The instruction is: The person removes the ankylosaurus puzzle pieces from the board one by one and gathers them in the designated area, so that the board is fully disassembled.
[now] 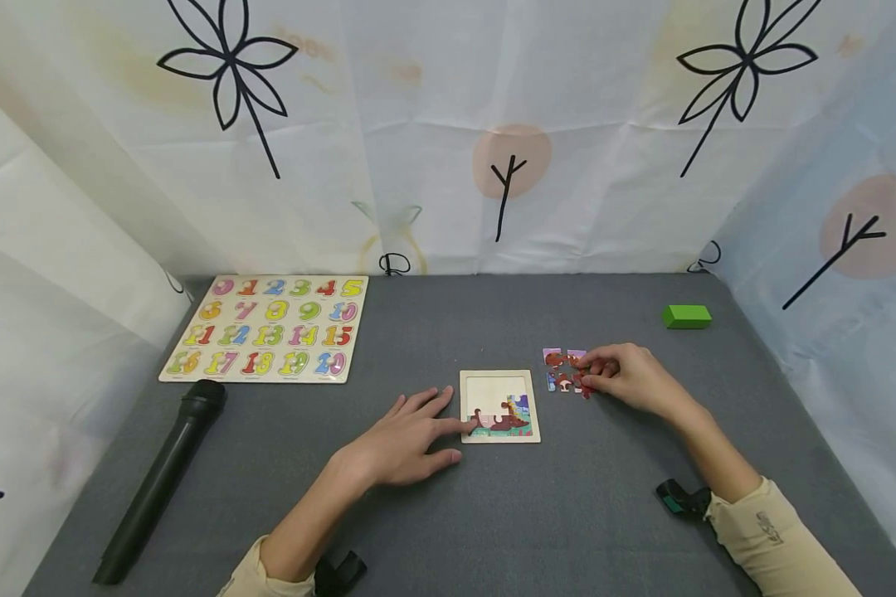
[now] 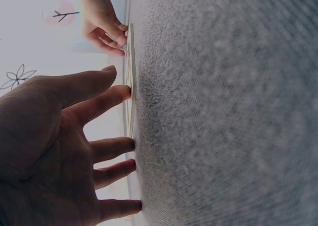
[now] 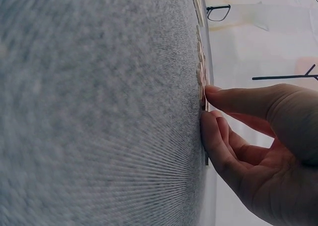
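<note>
The head view alone shows the square pale-wooden puzzle tray (image 1: 481,391) from above: joined pieces in reddish brown, teal and blue fill its lower part, and bare wood shows above. Loose reddish-brown and purple puzzle pieces (image 1: 556,360) lie just right of it on the grey cloth-covered table (image 1: 567,514). There too are a pale board of coloured numbers (image 1: 260,313), a black handheld microphone (image 1: 157,485) and a green block (image 1: 687,317).

The left wrist view adds what the head view hides: the thumb of the left hand (image 1: 414,439) is lifted clear of the table, while the middle, ring and little fingertips rest on the cloth. Its fingers are spread and nearly straight, the forefinger touching the tray's lower left.

The right wrist view shows the loose pieces edge-on. The right hand (image 1: 630,377) reaches in from the right, thumb and forefinger tips at the rightmost pieces, other fingers bent; whether they grip a piece cannot be told.
</note>
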Tool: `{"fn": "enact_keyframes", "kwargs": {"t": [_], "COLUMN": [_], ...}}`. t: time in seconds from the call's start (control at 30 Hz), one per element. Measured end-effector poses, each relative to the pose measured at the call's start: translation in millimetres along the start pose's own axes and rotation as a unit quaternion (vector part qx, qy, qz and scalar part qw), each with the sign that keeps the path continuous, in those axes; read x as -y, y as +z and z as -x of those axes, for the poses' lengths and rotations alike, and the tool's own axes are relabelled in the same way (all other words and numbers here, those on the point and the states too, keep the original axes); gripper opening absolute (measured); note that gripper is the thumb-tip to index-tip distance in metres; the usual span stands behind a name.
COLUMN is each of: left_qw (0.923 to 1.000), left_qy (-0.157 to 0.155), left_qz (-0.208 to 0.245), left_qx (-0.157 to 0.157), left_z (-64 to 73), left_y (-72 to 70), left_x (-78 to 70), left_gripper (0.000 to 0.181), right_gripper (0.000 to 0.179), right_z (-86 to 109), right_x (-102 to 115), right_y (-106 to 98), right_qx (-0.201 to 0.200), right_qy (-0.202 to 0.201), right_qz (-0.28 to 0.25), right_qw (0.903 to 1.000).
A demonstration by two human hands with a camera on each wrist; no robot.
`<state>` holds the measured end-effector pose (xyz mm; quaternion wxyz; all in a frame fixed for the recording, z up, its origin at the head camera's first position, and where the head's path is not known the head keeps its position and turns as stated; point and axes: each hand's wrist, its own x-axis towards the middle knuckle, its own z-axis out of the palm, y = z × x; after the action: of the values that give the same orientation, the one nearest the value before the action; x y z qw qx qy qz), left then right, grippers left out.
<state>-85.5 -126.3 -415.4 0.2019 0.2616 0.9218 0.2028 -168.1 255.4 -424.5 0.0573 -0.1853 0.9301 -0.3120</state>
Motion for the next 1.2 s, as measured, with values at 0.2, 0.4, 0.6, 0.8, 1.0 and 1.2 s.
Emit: {"fn": "enact_keyframes", "kwargs": {"t": [0.2, 0.4, 0.6, 0.8, 1.0, 1.2], "left_qw": [1.0, 1.0, 1.0, 1.0, 1.0, 1.0], "left_qy": [-0.002, -0.002, -0.001, 0.0, -0.001, -0.001], "left_qz": [0.0, 0.002, 0.0, 0.0, 0.0, -0.002], "left_qx": [-0.001, -0.002, -0.003, -0.003, -0.002, 0.0], "left_z": [-0.3, 0.0, 0.1, -0.1, 0.0, 0.5], "left_y": [0.2, 0.4, 0.3, 0.0, -0.2, -0.2], "left_x": [-0.4, -0.3, -0.5, -0.8, -1.1, -0.8], "left_gripper": [0.05, 0.05, 0.051, 0.05, 0.05, 0.05], "right_gripper": [0.016, 0.017, 0.016, 0.014, 0.018, 0.019], "right_z": [-0.3, -0.8, -0.3, -2.2, -4.4, -7.6], "right_x": [0.6, 2.0, 6.8, 14.0, 23.2, 30.8], "right_y": [-0.2, 0.2, 3.2, 8.3, 13.8, 22.2], "right_qx": [0.007, 0.017, 0.033, 0.043, 0.059, 0.081], "right_qy": [0.003, -0.001, -0.018, -0.043, -0.044, -0.056], "right_qz": [-0.014, -0.041, -0.081, -0.115, -0.141, -0.17], "right_qw": [0.9999, 0.999, 0.996, 0.9915, 0.9873, 0.9806]}}
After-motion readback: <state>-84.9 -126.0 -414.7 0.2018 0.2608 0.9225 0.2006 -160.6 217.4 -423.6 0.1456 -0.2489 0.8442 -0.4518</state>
